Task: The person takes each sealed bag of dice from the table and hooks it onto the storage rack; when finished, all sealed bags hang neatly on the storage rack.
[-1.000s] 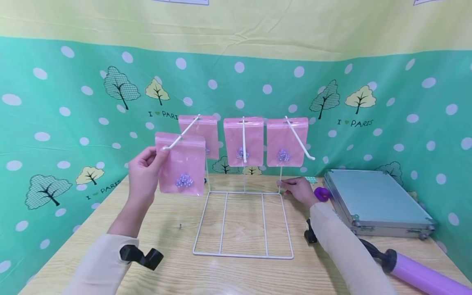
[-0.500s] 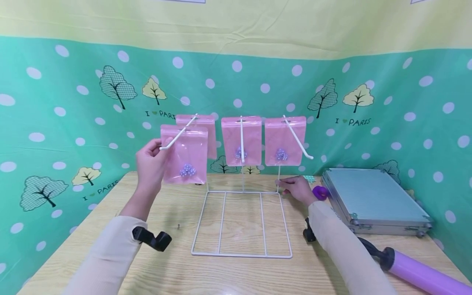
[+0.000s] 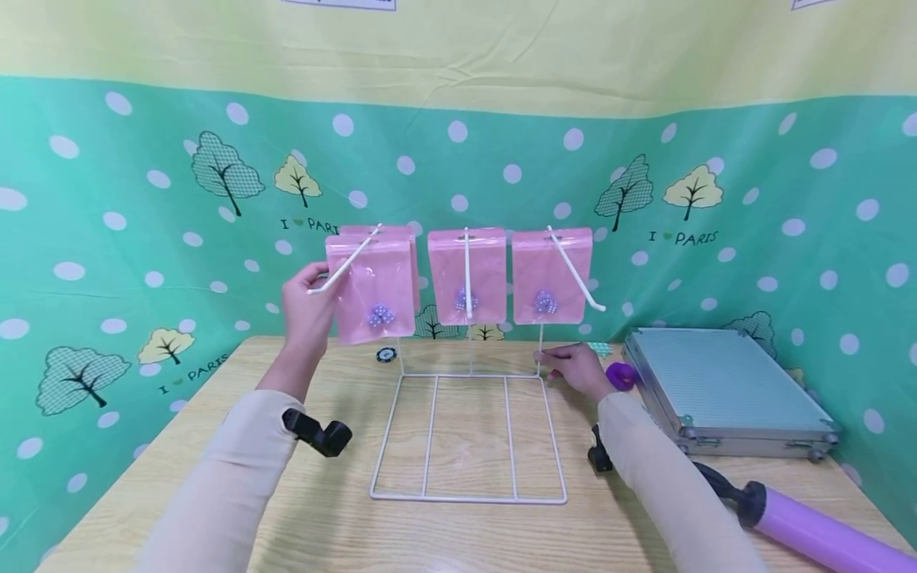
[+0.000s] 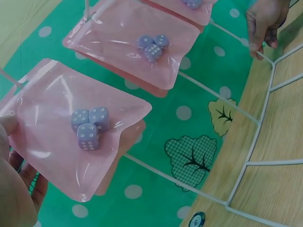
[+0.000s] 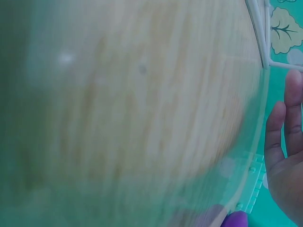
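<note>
A white wire display rack (image 3: pixel 469 500) stands on the table with three prongs pointing forward. In the head view my left hand (image 3: pixel 308 312) pinches the side edge of a pink zip bag (image 3: pixel 368 290), which hangs on the left prong (image 3: pixel 347 263) in front of another pink bag. Three lilac dice (image 4: pixel 90 127) show inside it in the left wrist view. Pink bags with dice also hang on the middle prong (image 3: pixel 468 274) and the right prong (image 3: pixel 576 270). Low on the rack's right upright, my right hand (image 3: pixel 579 370) pinches the wire.
A blue-topped case (image 3: pixel 731 390) lies at the right, near a purple round object (image 3: pixel 621 376). In front of it is a purple hand pump (image 3: pixel 824 525). Behind the rack's left side lies a poker chip (image 3: pixel 386 355). A patterned cloth (image 3: pixel 229 294) hangs behind the table.
My left hand has slid the front left bag back along its prong, away from me and to the right, close to the bag behind. The right hand keeps its hold on the rack.
</note>
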Available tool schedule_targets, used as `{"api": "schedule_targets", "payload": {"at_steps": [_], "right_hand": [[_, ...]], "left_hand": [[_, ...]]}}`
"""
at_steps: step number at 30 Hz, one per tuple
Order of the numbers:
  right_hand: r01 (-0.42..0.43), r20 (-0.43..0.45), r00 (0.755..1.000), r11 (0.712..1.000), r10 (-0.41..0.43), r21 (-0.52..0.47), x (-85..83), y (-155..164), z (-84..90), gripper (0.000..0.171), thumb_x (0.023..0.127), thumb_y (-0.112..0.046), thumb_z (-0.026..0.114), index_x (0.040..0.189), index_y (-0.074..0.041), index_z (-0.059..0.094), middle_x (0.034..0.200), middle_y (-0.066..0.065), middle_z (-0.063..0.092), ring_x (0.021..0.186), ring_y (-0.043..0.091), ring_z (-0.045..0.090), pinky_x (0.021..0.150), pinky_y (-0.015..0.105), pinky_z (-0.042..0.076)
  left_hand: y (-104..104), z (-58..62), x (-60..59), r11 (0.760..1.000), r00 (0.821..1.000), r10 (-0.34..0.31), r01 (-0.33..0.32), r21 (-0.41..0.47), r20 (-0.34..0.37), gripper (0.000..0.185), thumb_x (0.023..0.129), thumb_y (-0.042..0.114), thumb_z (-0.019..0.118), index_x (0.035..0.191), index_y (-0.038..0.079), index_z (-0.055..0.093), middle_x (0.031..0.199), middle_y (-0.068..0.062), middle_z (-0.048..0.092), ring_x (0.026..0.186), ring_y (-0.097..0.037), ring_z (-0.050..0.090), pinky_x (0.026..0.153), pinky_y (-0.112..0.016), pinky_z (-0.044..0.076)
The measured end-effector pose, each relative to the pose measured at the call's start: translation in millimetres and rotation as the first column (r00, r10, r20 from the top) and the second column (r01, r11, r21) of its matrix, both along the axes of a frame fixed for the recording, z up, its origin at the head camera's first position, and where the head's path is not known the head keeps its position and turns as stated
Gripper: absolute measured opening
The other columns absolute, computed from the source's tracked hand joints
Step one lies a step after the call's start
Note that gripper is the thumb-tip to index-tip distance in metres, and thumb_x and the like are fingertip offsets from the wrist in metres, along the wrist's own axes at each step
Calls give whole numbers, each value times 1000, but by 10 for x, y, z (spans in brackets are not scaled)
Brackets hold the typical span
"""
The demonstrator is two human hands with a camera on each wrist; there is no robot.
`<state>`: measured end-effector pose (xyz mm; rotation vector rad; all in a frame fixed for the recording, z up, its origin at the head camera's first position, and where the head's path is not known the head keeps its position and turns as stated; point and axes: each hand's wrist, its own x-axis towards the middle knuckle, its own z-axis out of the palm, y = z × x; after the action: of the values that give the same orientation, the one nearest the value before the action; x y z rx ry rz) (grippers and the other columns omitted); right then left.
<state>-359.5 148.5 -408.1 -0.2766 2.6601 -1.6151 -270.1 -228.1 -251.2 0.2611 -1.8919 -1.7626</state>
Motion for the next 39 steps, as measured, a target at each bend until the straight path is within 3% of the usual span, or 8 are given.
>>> {"api": "schedule_targets", "payload": {"at_steps": [5, 15, 23, 28, 34, 37, 39], "right_hand": [[-2, 0, 1000, 1000, 2, 0, 2, -2, -4, 30, 100, -23, 68, 117, 2, 73, 109, 15, 75, 75, 19, 70, 76, 31, 55], [6, -4, 1000, 1000, -6, -4, 5, -9, -6, 31, 99, -23, 69, 117, 2, 73, 110, 15, 75, 74, 18, 70, 76, 31, 56], [18, 6, 1000, 1000, -18, -8, 2, -12, -15, 32, 99, -24, 70, 118, 1, 73, 108, 14, 75, 73, 16, 70, 76, 30, 56], [22, 16, 1000, 1000, -22, -14, 5, -8, -23, 31, 99, -24, 70, 118, 1, 73, 109, 14, 75, 73, 16, 69, 75, 29, 56], [28, 20, 999, 1000, -28, -9, 4, -11, -21, 34, 99, -26, 70, 119, 1, 72, 109, 14, 75, 74, 17, 70, 75, 29, 56], [32, 14, 999, 999, -32, 1, 5, -13, -16, 34, 99, -27, 70, 119, 1, 72, 108, 14, 75, 74, 17, 70, 75, 30, 56], [31, 8, 999, 999, -31, 7, 4, -14, -13, 34, 99, -26, 70, 119, 2, 72, 108, 14, 75, 74, 17, 70, 75, 30, 55]], "left_hand": [[34, -9, -61, 1000, 1000, -10, 10, 1, -3, 23, 98, 24, 71, 113, 8, 68, 88, 8, 66, 85, -8, 66, 84, -22, 57], [90, -30, -159, 999, 1000, 29, -29, 13, 4, 34, 97, 28, 72, 118, 2, 68, 90, 2, 64, 83, -9, 61, 77, -18, 55], [94, 15, -202, 993, 993, 101, -97, -70, 54, 37, 97, 27, 72, 123, 2, 69, 96, -1, 67, 81, -7, 61, 81, -20, 55], [123, 4, -214, 991, 991, 116, -111, -71, 69, 38, 97, 30, 72, 123, 4, 70, 99, -2, 66, 85, -9, 60, 83, -22, 54], [139, -67, -213, 994, 993, 104, -101, -45, 64, 31, 96, 40, 71, 105, 10, 72, 86, 1, 62, 75, -9, 51, 65, -18, 45], [136, -122, -217, 996, 993, 88, -87, -23, 77, 31, 96, 46, 69, 92, 15, 67, 78, 2, 58, 68, -9, 48, 57, -16, 41], [132, -163, -223, 998, 995, 71, -70, -4, 71, 30, 96, 47, 69, 92, 17, 64, 77, 3, 56, 68, -8, 49, 56, -16, 42]]}}
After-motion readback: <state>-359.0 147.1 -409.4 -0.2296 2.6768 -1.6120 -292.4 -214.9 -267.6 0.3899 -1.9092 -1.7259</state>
